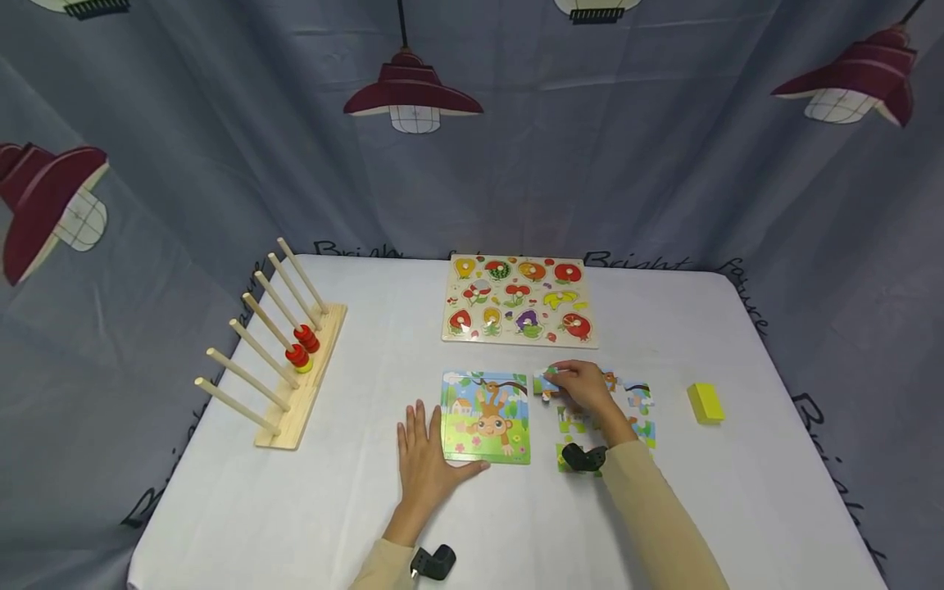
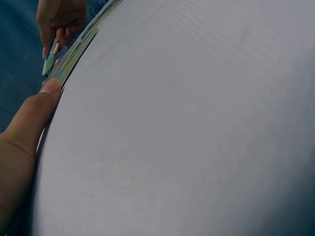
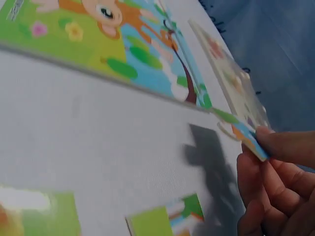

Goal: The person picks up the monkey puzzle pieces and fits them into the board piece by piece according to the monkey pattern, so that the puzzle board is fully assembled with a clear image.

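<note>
A square monkey picture board [image 1: 487, 426] lies on the white table, with its printed picture face up. My left hand [image 1: 424, 471] rests at the board's lower left corner, fingers spread along the left side and thumb [image 2: 37, 115] at the lower edge. Just right of the board, my right hand [image 1: 586, 389] pinches a jigsaw piece [image 3: 241, 133] between thumb and fingers. In the right wrist view this piece is tilted and casts a shadow on the tabletop. More loose jigsaw pieces [image 1: 640, 395] are spread beneath and around the right forearm, which partly covers them.
A wooden fruit puzzle board [image 1: 519, 340] lies behind the monkey board. To the left stands a wooden peg rack [image 1: 324, 360] with red and yellow rings [image 1: 298, 356] on two pegs. A yellow block [image 1: 705, 404] sits to the right. A grey curtain [image 1: 516, 180] hangs behind the table.
</note>
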The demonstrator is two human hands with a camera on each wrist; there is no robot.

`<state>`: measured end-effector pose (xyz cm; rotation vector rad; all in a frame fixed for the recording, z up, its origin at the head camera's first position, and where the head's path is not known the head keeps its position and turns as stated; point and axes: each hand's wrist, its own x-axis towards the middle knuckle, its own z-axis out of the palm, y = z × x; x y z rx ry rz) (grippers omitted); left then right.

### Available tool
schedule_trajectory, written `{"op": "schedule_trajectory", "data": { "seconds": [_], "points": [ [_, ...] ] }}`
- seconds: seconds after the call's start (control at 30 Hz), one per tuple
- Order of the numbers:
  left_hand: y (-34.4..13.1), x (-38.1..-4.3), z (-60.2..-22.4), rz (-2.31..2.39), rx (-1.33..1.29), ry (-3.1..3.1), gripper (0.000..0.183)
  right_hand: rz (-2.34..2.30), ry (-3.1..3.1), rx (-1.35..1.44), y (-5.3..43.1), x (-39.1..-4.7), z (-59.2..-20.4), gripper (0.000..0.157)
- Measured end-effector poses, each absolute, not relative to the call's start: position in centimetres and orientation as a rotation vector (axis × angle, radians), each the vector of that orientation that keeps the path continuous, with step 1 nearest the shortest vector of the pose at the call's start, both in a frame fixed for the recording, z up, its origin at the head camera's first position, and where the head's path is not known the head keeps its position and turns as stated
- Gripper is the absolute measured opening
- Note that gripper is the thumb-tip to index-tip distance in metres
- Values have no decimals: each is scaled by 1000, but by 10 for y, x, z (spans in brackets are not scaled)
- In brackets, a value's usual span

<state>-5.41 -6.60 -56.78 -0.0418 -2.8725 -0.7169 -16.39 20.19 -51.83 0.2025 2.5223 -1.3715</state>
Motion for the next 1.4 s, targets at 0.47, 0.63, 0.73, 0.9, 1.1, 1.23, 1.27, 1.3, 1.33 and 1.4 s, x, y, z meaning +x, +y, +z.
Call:
{"op": "schedule_trajectory", "data": {
  "seconds": [0.47, 0.63, 0.73, 0.9, 1.1, 1.23, 1.27, 1.3, 1.33, 1.4],
  "points": [
    [-68, -55, -567, -679, -21, -2902, 120, -1514, 2332, 110, 126, -169, -525, 28],
    [-68, -56, -566, -675, -14, -2903, 120, -1552, 2292, 43, 104, -175, -525, 26],
    [-67, -55, -566, -676, -16, -2916, 120, -1534, 2275, 16, 92, -177, -525, 25],
    [-66, -55, -567, -662, -11, -2938, 121, -1487, 2277, 33, 78, -179, -527, 23],
    [-66, -56, -569, -664, -8, -2931, 121, -1443, 2299, 46, 72, -182, -522, 24],
    [-66, -56, -570, -664, -10, -2924, 121, -1407, 2311, 62, 71, -182, -521, 23],
    [-66, -56, -570, -662, -12, -2924, 121, -1397, 2318, 60, 70, -182, -521, 23],
    [-66, -56, -570, -660, -13, -2922, 121, -1389, 2325, 56, 70, -181, -521, 22],
    [-67, -56, -570, -658, -16, -2919, 121, -1383, 2336, 54, 69, -181, -522, 22],
    [-67, -56, -570, -656, -21, -2914, 120, -1372, 2373, 42, 68, -180, -522, 21]
  ]
}}
